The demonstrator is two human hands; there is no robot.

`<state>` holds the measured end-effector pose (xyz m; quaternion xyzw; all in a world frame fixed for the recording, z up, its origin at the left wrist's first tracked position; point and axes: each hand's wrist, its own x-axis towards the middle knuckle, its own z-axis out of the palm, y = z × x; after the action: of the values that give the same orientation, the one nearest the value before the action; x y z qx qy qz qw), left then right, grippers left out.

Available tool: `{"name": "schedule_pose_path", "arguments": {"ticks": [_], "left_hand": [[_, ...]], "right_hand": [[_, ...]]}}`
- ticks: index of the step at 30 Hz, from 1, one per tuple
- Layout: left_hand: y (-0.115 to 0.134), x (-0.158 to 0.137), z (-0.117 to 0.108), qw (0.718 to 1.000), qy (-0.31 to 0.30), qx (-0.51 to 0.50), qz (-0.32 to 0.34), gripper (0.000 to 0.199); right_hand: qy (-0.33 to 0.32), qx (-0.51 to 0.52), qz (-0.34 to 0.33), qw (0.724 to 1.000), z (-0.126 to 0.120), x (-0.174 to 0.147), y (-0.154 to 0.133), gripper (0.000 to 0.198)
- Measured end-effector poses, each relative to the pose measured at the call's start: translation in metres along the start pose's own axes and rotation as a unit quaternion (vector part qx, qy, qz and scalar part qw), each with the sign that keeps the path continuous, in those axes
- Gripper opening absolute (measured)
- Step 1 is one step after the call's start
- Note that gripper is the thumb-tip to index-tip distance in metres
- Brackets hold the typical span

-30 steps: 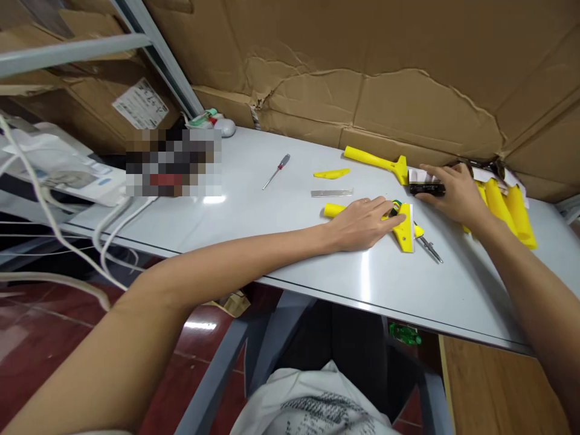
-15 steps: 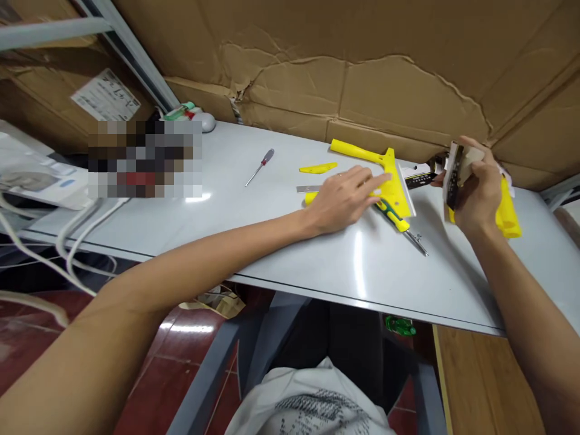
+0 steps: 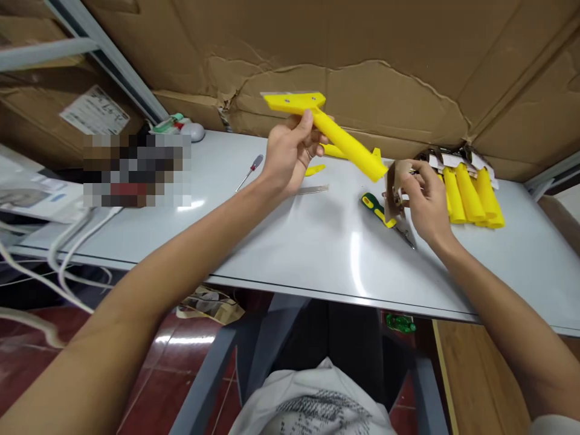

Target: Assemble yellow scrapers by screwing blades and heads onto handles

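Observation:
My left hand (image 3: 290, 151) is closed round a yellow scraper (image 3: 348, 145) near its head, holding it above the table. The blade edge points up and left, and the handle slants down to the right. My right hand (image 3: 423, 196) grips a folded cardboard sleeve (image 3: 393, 187) by its upper part, close to the end of the scraper's handle. Below that sleeve lies a green and yellow screwdriver (image 3: 375, 205), its shaft partly hidden. A metal blade strip (image 3: 312, 190) lies under my left wrist. Behind my left hand are a small yellow piece (image 3: 316, 170) and another yellow scraper (image 3: 333, 151), partly covered.
Several yellow scrapers in card sleeves (image 3: 471, 193) lie in a row at the right. A small screwdriver (image 3: 249, 172) rests left of my left hand. Cardboard (image 3: 385, 90) lines the back of the white table (image 3: 281, 248). White cables (image 3: 77, 260) hang at the left.
My left hand has lifted a yellow scraper off the table and turned it. My right hand has moved left with the card sleeve, uncovering the row of sleeved scrapers.

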<state>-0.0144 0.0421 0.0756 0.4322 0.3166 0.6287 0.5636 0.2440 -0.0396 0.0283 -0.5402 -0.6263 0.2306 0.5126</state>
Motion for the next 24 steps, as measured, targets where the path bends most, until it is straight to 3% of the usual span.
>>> {"name": "schedule_pose_path", "arguments": {"ticks": [4, 8, 12, 17, 24], "left_hand": [[-0.003, -0.016, 0.008, 0.999, -0.033, 0.014, -0.013, 0.02], [-0.011, -0.018, 0.005, 0.996, -0.058, 0.065, 0.029, 0.031], [-0.022, -0.013, -0.002, 0.987, -0.09, 0.101, 0.089, 0.041], [-0.035, -0.012, -0.002, 0.971, -0.127, 0.137, 0.148, 0.048], [-0.037, -0.01, -0.007, 0.974, -0.079, 0.155, 0.145, 0.045]], "right_hand": [[0.041, -0.011, 0.026, 0.999, 0.004, -0.001, -0.001, 0.03], [0.041, 0.106, 0.09, 0.989, 0.006, 0.001, -0.007, 0.023], [0.058, 0.202, 0.126, 0.97, 0.004, 0.006, -0.012, 0.03], [-0.002, 0.212, 0.097, 0.973, 0.003, 0.004, -0.016, 0.042], [-0.055, 0.242, 0.139, 0.959, 0.001, 0.006, -0.003, 0.064]]}}
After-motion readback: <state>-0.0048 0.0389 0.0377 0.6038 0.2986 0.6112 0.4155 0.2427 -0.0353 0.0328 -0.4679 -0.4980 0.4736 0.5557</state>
